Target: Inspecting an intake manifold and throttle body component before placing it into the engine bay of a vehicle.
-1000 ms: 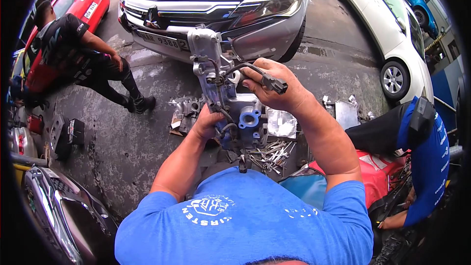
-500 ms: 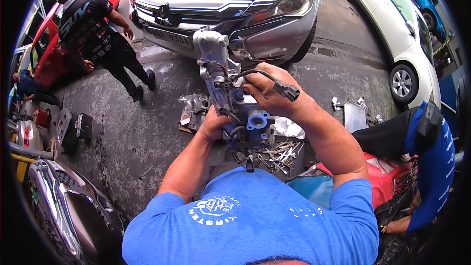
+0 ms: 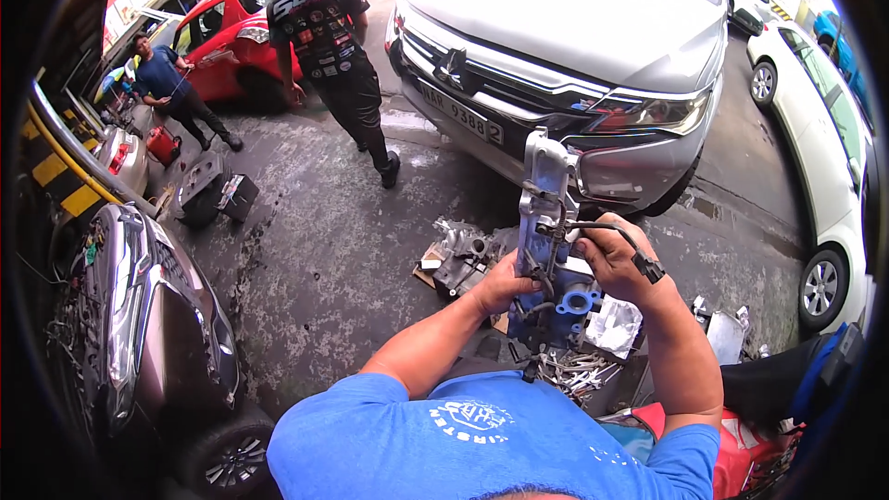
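swung leftward since the earlier frame, the view now sets the metal casting and both hands farther right and lower, while their hold on it looks much the same. the casting is held up off the floor, between the blue shirt and the silver car, its long arm pointing away. the left hand is wrapped round its left side, thumb on the near face, fingers hidden behind. the right hand is curled at its right side, above the blue flange; what lies between thumb and fingertips cannot be told. it will likely handle as heavy and rigid, perhaps slick if oily, so the solid body on either side seems the place to grip. the wiring harness and dark connector look easier to harm, poor handles for the weight. below lie a heap of wrenches and a pale plastic packet; a second casting rests to the left. farther out, a person in black is near the silver car, with a white car to the right
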Demonstrator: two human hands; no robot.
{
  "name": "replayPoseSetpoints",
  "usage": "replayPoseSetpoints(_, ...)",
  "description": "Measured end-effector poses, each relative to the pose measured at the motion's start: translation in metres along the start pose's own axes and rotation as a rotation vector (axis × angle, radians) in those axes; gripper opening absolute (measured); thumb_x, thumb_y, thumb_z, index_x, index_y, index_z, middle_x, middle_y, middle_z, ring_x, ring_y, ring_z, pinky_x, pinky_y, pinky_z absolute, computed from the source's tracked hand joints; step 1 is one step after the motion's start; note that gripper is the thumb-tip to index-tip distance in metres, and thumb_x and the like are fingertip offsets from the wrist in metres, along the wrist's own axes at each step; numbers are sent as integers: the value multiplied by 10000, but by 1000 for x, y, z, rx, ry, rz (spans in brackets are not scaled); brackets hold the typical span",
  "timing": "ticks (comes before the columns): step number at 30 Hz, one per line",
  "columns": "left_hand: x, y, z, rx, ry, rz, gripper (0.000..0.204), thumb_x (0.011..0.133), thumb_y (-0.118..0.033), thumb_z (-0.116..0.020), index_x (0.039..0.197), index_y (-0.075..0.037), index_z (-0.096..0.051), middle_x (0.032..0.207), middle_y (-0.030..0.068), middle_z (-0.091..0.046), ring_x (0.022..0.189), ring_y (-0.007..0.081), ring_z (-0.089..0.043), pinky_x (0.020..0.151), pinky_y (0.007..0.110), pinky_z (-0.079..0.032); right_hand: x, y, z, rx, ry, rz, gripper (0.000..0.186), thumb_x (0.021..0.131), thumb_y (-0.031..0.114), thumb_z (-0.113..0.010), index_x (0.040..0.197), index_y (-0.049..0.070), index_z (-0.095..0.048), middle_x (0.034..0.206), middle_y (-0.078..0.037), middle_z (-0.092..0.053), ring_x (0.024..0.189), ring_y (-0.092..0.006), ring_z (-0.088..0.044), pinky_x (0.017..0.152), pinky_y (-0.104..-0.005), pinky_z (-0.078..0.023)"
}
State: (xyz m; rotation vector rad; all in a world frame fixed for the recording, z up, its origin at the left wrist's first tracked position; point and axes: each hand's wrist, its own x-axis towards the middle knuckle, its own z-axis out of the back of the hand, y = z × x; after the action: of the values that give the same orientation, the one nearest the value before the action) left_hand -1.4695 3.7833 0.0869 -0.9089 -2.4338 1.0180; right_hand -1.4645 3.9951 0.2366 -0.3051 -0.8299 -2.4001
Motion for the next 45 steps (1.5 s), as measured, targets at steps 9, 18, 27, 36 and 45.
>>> replayPoseSetpoints(9,6,-30,-13,62,-3,9,844,642,-265,-862,1355,9,-503,1250,125,-632,1124,238,-632,1006,389,-497,12,5,12,-32,74,12,164,890,133,-623,1032,52,-614,905,-167,-612,858,-387,-619,747,-468,-508)
replayPoseSetpoints(18,8,-25,-10,-32,-40,114,770,628,-225,-865,1295,1,-553,1216,126,-639,1067,228,-655,976,370,-538,9,6,13,-93,42,-66,333,859,131,-637,1190,100,-660,937,-149,-613,919,-355,-632,786,-449,-511)
replayPoseSetpoints(27,11,-28,-24,44,-42,77,775,656,-255,-837,1321,11,-541,1216,152,-643,1061,245,-663,957,382,-551,12,-7,19,-144,-76,160,370,773,80,-714,1143,103,-710,922,-104,-610,893,-307,-624,768,-403,-525)
replayPoseSetpoints(36,11,-28,-10,141,14,84,787,653,-336,-783,1312,27,-552,1244,156,-641,1127,254,-634,1014,388,-489,23,-16,40,-189,98,220,376,798,88,-710,1170,147,-706,910,-105,-605,893,-312,-622,764,-409,-524)
replayPoseSetpoints(45,6,-23,-7,140,76,60,788,691,-338,-772,1335,41,-522,1247,161,-640,1129,259,-634,1017,380,-479,6,-24,34,-103,168,-72,276,938,268,-614,1121,70,-674,982,-159,-654,968,-372,-629,801,-476,-506)
